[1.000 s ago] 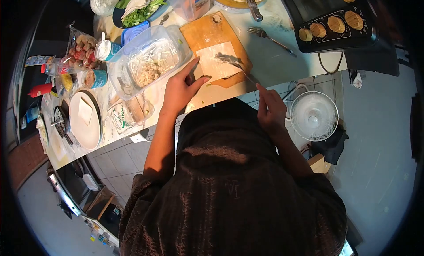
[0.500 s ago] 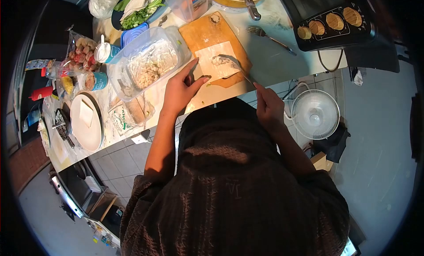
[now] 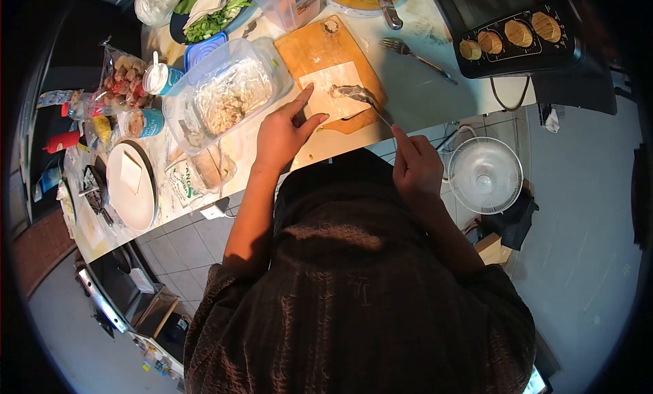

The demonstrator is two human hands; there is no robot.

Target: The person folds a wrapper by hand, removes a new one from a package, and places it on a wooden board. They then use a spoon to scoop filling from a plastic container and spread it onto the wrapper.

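"Cream-coloured, that thin square sheet (image 3: 325, 103). Where is it?"

"Flat on the wooden board (image 3: 326, 46), towards its near end. The head of a metal utensil (image 3: 381, 114) is over it; whether it touches, I can't tell."

"Who has the utensil?"

"The right hand (image 3: 416, 164), fingers curled closed around the handle, forearm angled inward, the hand just off the edge of the counter (image 3: 415, 98)."

"And the left hand (image 3: 286, 132)?"

"Forearm stretched forward, palm down, thumb and index finger spread wide with their tips at the sheet's left edge. Nothing is gripped between them."

"What's around?"

"A clear tub (image 3: 177, 124) of pale mixture left of the board, a fork (image 3: 423, 61) to its right, and a white plate (image 3: 129, 210) farther left."
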